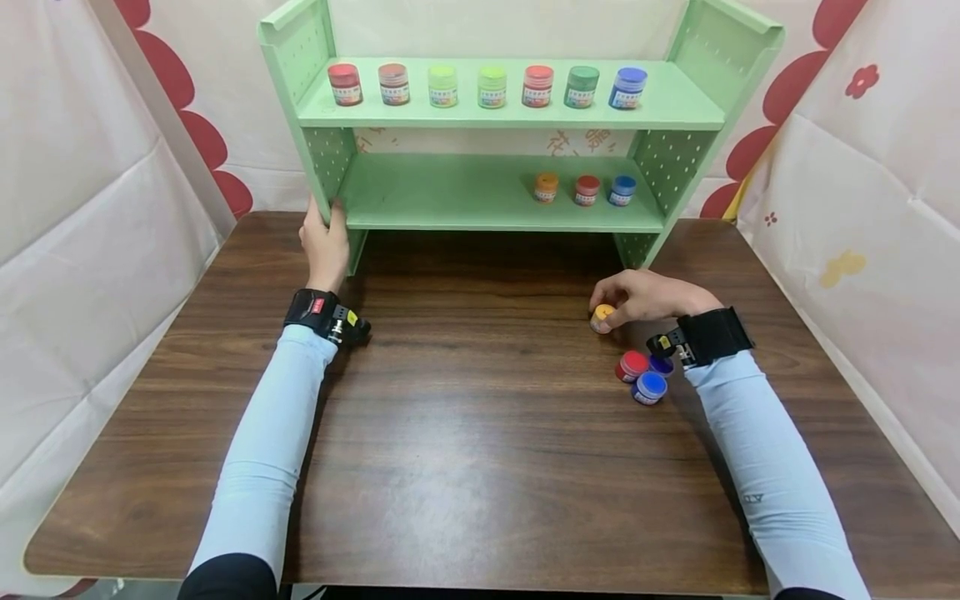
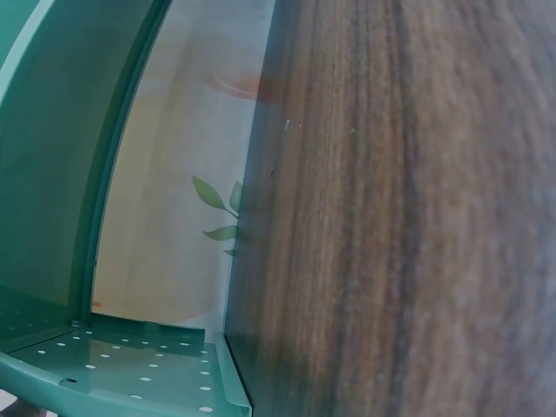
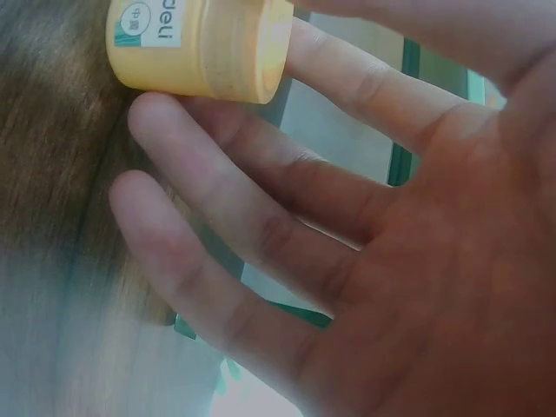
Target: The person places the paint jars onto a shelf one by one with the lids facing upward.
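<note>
At the right of the table my right hand (image 1: 645, 296) pinches a small yellow-orange paint jar (image 1: 602, 318) between thumb and fingers. In the right wrist view the jar (image 3: 195, 48) shows a "deli" label, and the other fingers (image 3: 200, 261) are spread below it. My left hand (image 1: 326, 246) grips the lower left side panel of a green shelf (image 1: 495, 192), thumb on one side and fingers on the other. Close to my right wrist a red-lidded jar (image 1: 632, 366), a blue-lidded jar (image 1: 649, 387) and a partly hidden dark blue jar (image 1: 662, 364) stand together.
The upper shelf board bears a row of several jars, from a red jar (image 1: 346, 84) to a blue jar (image 1: 627, 88). On the lower board stand an orange jar (image 1: 546, 187), a red jar (image 1: 587, 191) and a blue jar (image 1: 622, 191). Brown wood tops the table (image 1: 465, 433).
</note>
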{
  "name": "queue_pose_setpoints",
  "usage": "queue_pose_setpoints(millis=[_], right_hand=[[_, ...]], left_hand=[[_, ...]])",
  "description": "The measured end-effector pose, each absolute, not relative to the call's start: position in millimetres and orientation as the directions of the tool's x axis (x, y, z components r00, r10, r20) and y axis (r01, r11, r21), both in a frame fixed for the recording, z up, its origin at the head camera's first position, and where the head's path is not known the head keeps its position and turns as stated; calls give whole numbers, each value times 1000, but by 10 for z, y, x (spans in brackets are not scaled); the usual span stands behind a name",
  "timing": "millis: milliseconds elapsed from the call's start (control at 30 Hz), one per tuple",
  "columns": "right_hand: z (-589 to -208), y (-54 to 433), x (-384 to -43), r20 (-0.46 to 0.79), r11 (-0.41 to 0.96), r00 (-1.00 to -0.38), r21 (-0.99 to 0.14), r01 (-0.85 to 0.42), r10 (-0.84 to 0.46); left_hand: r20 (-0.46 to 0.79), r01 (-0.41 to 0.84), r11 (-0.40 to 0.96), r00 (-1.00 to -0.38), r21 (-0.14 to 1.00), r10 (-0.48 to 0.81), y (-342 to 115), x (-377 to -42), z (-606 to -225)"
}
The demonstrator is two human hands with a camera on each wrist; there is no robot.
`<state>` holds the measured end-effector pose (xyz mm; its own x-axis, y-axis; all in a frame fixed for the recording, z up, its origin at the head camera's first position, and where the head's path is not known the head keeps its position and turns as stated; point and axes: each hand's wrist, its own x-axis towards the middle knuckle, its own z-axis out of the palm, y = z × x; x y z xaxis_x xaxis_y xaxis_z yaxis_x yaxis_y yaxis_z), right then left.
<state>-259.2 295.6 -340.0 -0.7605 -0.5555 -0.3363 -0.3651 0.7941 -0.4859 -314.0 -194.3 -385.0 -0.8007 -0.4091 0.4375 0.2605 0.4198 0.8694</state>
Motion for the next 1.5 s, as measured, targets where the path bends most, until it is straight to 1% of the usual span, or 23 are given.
queue_pose_setpoints(millis=[333,767,1233,1333,1500], right_hand=[[-3404,2978,-2609,-317,783,-757,-487,-387,-571],[-3408,3013,-2621,-341,786,-766,-526,-326,-545],[-3432,3048,-2629,-342,778,-767,-549,-307,-543],[-3436,3051,-2633,-343,776,-762,-548,-313,-549],[-3436,3046,-2626,-295,774,-769,-510,-375,-567]], left_hand=[[441,277,403,-799,873,-408,-1935,-3128,-3831],[443,275,407,-797,871,-411,-1933,-3161,-3829],[434,258,417,-800,872,-414,-1936,-3140,-3836],[434,257,418,-801,872,-413,-1940,-3132,-3837],[430,257,414,-804,874,-410,-1940,-3127,-3835]])
